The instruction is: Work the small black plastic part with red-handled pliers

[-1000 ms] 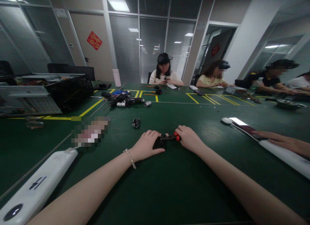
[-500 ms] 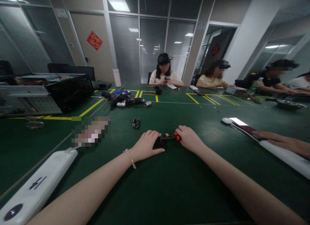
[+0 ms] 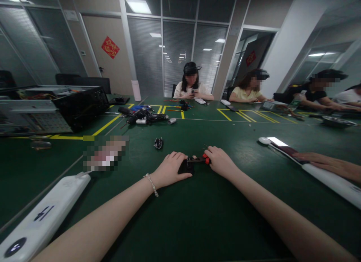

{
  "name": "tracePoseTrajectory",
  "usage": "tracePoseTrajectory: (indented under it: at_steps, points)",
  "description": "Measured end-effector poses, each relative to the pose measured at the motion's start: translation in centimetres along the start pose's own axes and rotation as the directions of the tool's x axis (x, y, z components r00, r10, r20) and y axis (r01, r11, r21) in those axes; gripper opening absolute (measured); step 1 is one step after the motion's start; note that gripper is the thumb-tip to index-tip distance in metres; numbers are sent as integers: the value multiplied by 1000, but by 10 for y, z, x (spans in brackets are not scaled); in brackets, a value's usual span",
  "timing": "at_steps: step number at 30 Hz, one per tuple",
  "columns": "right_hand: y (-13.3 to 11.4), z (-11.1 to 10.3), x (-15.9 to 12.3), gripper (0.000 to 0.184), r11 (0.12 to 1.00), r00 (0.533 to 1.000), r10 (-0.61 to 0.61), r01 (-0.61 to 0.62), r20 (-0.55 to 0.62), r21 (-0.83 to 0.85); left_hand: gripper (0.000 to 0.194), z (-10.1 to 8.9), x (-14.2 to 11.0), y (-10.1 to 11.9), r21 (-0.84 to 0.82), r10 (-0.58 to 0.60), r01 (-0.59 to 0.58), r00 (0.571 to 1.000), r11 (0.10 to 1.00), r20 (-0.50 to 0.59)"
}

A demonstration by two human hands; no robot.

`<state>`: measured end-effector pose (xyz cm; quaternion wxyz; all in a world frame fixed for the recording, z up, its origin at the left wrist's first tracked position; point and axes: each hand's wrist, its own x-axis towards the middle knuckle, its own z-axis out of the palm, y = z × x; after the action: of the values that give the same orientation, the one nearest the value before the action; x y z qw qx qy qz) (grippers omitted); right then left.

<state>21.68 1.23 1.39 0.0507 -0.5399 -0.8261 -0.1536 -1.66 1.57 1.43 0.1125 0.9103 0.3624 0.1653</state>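
Observation:
My left hand (image 3: 170,171) rests on the table, its fingers and thumb closed round a small black part (image 3: 186,168) whose kind I cannot make out. My right hand (image 3: 221,162) grips red-handled pliers (image 3: 199,160) by the handles. Their dark jaws point left and meet the top of the black part between the hands. Just beyond my left hand lies a small black-and-silver piece (image 3: 158,143).
Tangled cables and dark parts (image 3: 143,116) lie farther back. At left are an opened computer case (image 3: 81,107) and a white device (image 3: 47,217). A co-worker's hand (image 3: 329,163) rests on a white device at right. Other people sit across the green table (image 3: 214,224).

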Motion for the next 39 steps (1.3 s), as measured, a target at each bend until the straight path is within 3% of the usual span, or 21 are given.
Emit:
tracePoseTrajectory:
  at_steps: [39]
  points:
    - [0, 1, 0, 31, 1000, 1000, -14, 14, 1, -14, 53, 2, 0, -1, -8, 33, -34, 999, 999, -38]
